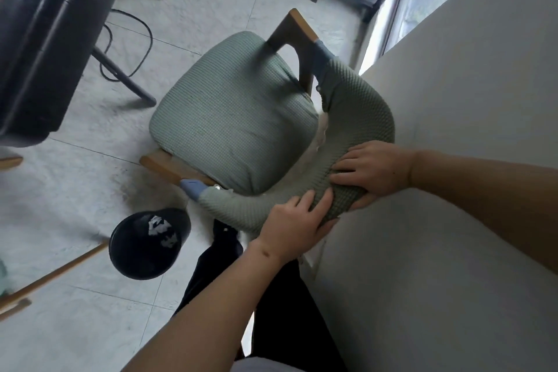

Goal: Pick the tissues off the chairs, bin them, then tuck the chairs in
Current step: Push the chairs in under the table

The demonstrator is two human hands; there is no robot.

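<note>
The chair (232,112) stands on the tiled floor (75,178), its green padded seat facing up and bare of tissues, with the curved backrest (356,118), wrapped in a green knitted cover, nearest the person. Both hands grip that backrest side by side. The left hand (297,223) curls over its top from the near side, fingers spread across the knit. The right hand (374,172) clasps the rest just beside it, fingers laid over the top and thumb tucked beneath. The two hands nearly touch. Wooden armrests stick out at the chair's far right and near left, each joined to the cover by a pale blue sleeve.

Just left of the chair's near corner a dark round bin (148,243) stands on the floor, with crumpled white tissues (161,229) lying inside it. The person's dark trouser legs show below the hands.

To the right, a pale surface (453,145) runs along the frame edge, close against the backrest. At upper left a dark table (45,24) on dark legs stands well apart from the chair, with a black cable (129,39) looping on the floor beneath it. Wooden chair legs show at lower left
</note>
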